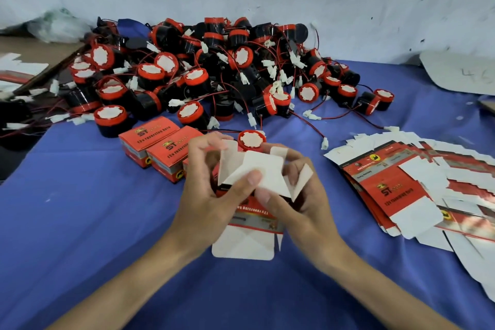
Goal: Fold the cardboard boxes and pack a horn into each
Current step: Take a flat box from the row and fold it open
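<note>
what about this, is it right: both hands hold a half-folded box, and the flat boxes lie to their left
Not quite. The head view shows the flat boxes lying to their right. The left hand and right hand do hold the half-folded box.

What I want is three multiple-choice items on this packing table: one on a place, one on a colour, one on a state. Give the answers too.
1. Where does the fan of flat boxes lie, relative to the held box?
A) to its right
B) to its left
C) beneath it

2. What colour is the table cloth?
A) green
B) blue
C) grey

3. What state is the held box in?
A) taped shut
B) lying flat
C) flaps open, gripped by the left hand and right hand

Answers:
1 A: the flat boxes spread toward the right edge.
2 B: blue shows all round the hands.
3 C: white flaps stick out between both hands.
</note>
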`<state>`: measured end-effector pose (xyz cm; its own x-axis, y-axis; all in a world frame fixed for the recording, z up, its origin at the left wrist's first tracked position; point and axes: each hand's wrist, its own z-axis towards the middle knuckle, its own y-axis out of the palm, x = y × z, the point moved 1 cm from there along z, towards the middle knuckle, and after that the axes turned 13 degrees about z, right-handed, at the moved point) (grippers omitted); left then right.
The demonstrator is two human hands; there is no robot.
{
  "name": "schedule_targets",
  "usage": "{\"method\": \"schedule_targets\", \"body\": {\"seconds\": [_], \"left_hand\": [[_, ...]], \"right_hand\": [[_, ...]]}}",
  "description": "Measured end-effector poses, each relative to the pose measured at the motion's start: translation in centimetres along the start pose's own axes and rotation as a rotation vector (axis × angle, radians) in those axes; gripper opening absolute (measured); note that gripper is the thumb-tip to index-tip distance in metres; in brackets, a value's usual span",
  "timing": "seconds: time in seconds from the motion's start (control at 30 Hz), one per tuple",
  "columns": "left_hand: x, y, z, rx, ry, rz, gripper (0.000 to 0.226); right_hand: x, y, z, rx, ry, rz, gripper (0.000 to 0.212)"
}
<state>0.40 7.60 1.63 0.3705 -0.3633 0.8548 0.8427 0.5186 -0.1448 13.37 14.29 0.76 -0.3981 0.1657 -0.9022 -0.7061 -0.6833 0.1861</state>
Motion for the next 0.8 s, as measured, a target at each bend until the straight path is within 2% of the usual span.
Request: {"method": "schedule_targets", "body": {"seconds": [0.07,0.17,0.23,0.3,0.37,0.47,0.57,0.7,0.8], "left_hand": [[-0.1,-0.1,0.1,0.079,0.022,-0.041,0.038],[-0.3,0.3,0.0,0.104,0.049,-0.019,0.033],[-0.4,0.5,-0.1,0.068,0.001,0.032,0.019],[-0.4,0.5,0.0,-0.021,-0.026,0.084,0.003],[-0.5,0.6,0.1,-0.087,-0.033,0.113,0.015],[-0.6,0.5,0.4,-0.121,-0.064,0.106,0.032],[-0.7,0.3,0.5,-0.166,-0.11,0.045,0.048],[0.4,0.0,0.5,-0.224,-0.03,0.008,0.029],[0.6,-0.1,0.3,-0.179,0.056,0.074,0.029]], "right_hand": [[0.3,0.4,-0.2,0.057,-0.044,0.035,0.042],[0.5,0.4,-0.2,0.143,-0.083,0.035,0.033],[0.7,0.3,-0.3,0.177,-0.091,0.0,0.032],[0.9,0.4,-0.3,0.166,-0.098,-0.031,0.043],[0.9,0.6,-0.3,0.156,-0.128,-0.071,0.047],[0.6,0.7,-0.3,0.165,-0.173,-0.173,0.034],[0.6,0.8,-0.3,0.138,-0.124,-0.181,0.039],[0.5,0.8,-0.2,0.108,-0.107,-0.212,0.033],[0.6,0.7,-0.3,0.094,-0.123,-0.281,0.028]]}}
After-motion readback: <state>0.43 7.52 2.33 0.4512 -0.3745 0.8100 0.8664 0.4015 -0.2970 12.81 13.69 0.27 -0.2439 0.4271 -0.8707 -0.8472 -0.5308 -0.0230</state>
